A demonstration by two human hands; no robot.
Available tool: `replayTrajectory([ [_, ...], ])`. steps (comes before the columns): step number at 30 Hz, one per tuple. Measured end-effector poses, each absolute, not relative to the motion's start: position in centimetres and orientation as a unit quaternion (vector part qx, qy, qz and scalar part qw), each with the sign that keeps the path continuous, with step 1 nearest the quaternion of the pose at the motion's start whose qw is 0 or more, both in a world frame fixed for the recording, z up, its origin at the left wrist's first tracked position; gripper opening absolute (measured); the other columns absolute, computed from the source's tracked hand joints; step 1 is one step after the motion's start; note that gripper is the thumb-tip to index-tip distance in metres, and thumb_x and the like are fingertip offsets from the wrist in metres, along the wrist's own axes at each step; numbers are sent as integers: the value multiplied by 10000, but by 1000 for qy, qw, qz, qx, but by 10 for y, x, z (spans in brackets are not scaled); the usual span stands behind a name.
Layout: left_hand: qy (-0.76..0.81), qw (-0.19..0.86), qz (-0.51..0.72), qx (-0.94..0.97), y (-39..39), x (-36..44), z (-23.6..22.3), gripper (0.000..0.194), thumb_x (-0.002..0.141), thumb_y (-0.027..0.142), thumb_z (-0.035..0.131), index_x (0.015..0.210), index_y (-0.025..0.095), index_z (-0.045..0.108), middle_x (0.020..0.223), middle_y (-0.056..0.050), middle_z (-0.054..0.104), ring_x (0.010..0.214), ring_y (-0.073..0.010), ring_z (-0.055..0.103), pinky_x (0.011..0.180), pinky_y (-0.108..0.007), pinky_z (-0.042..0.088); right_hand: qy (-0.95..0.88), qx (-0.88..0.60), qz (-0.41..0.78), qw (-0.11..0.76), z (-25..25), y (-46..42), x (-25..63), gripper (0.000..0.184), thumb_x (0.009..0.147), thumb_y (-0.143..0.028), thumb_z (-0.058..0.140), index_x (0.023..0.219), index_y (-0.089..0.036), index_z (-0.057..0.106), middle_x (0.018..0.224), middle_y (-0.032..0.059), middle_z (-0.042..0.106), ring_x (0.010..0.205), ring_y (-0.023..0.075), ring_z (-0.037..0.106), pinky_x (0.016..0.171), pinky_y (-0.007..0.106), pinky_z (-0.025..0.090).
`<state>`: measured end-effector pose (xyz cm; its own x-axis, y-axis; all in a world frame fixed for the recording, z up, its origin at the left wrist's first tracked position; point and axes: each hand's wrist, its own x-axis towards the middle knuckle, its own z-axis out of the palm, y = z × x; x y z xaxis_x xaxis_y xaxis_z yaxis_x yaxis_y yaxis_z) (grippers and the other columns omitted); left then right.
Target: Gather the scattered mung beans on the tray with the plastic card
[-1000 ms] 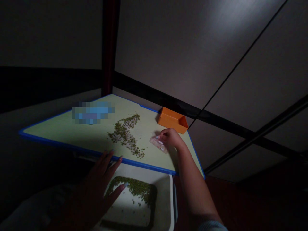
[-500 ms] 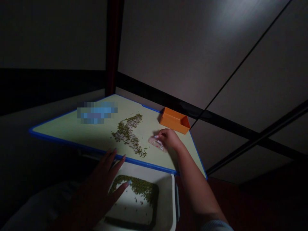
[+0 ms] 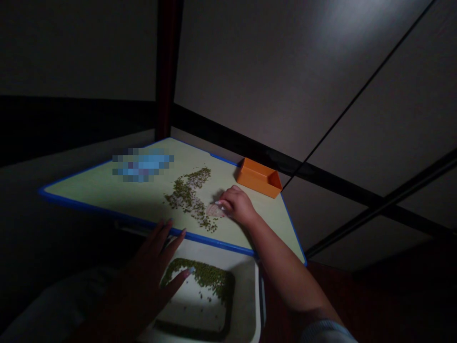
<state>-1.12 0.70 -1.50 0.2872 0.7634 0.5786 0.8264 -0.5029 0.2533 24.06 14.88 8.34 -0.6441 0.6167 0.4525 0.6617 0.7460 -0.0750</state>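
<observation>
My right hand point(image 3: 238, 206) is closed over a thin, translucent pinkish piece point(image 3: 213, 210) low over the pale tabletop point(image 3: 266, 214). The edge of this piece reaches the right side of a scattered patch of small green beans or grains point(image 3: 187, 193). Much of the piece is hidden under my fingers. My left hand point(image 3: 153, 269) is in shadow with its fingers spread, at the table's blue near edge point(image 3: 214, 243). Its thumb extends over a white bin point(image 3: 252, 286), which holds more green beans point(image 3: 210, 278) along its bottom.
An orange open box point(image 3: 259, 178) stands at the table's far right corner. At the left lies a blurred blue item point(image 3: 144, 166). Panelled walls or cabinet fronts point(image 3: 250, 71) rise close behind the table, and the light is dim.
My right hand has moved left with the translucent piece, from bare tabletop to the edge of the bean patch. My left hand has stayed in place.
</observation>
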Motion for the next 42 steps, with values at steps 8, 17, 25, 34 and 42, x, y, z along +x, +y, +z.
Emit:
replayTrajectory([
  [8,-500,53,-324,-802,6,-11,-10,730,841,602,482,1475,313,263,1622,-74,211,1441,-342,313,1063,-499,456,-931,-280,-28,232,87,147,245,532,984,-538,336,754,-166,638,722,82,650,742,191,495,746,307,370],
  [17,-497,51,-322,-804,6,-13,-10,726,842,575,496,1476,319,254,1619,-73,226,1445,-341,306,1062,-499,453,-938,-295,33,179,102,140,256,455,969,-508,422,742,-174,630,724,67,664,746,178,516,765,301,350],
  [25,-508,37,-304,-805,6,-15,-10,709,842,568,498,1466,299,294,1625,-69,206,1448,-351,295,1078,-509,432,-899,-374,178,142,105,137,266,198,868,-200,651,681,-143,617,646,-1,574,666,124,497,650,227,345],
  [34,-504,41,-298,-810,7,-16,-12,731,842,568,500,1480,317,246,1632,-70,182,1457,-356,272,1067,-522,441,-880,-433,69,184,103,137,259,186,879,-205,621,704,-151,655,654,24,577,715,150,479,656,245,323],
  [42,-508,52,-296,-807,4,-15,-12,738,851,564,496,1488,320,215,1639,-62,148,1459,-347,271,1069,-513,446,-920,-340,73,182,95,140,248,272,939,-321,559,733,-164,637,719,66,657,785,184,528,760,275,374],
])
